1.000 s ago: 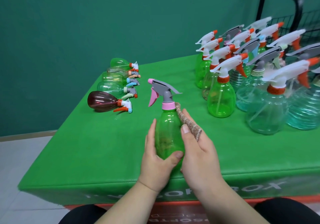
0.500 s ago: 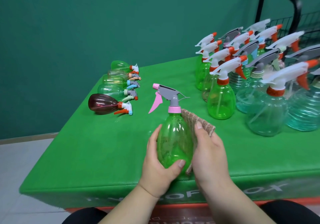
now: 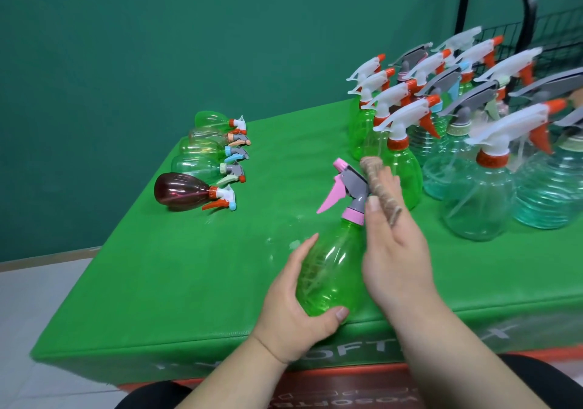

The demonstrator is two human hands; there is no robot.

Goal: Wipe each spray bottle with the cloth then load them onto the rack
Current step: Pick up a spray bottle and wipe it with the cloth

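Head view looks down at a green table (image 3: 189,282) with lots of spray bottles on it. The left hand (image 3: 293,314) holds one green spray bottle (image 3: 331,269) near the front edge of the table, tipped a bit so its top leans away. Its fingers (image 3: 310,243) curl round the fat lower part and the thumb hooks across the bottom. I think that is so the bottle cannot slip or spin while it gets rubbed.

The right hand (image 3: 397,250) has the brown cloth (image 3: 380,187). The cloth lies along its nearly straight fingers (image 3: 392,179), and the thumb seems to pinch it there. The cloth touches the gray spray head (image 3: 355,184), just behind the pink trigger (image 3: 331,197). I think the top is being wiped now, and that is why the cloth is up high and not on the belly.

Five bottles lie on their sides in a neat row (image 3: 208,156) at the far left, with a dark brown bottle (image 3: 179,191) nearest. I cannot tell if those are clean or not. A big bunch of standing bottles (image 3: 473,168) is on the right, close to the wiping hand, so they look easy to grab. The black wire rack (image 3: 555,36) is behind them, and only a bit of it shows. The held bottle is not on the rack yet
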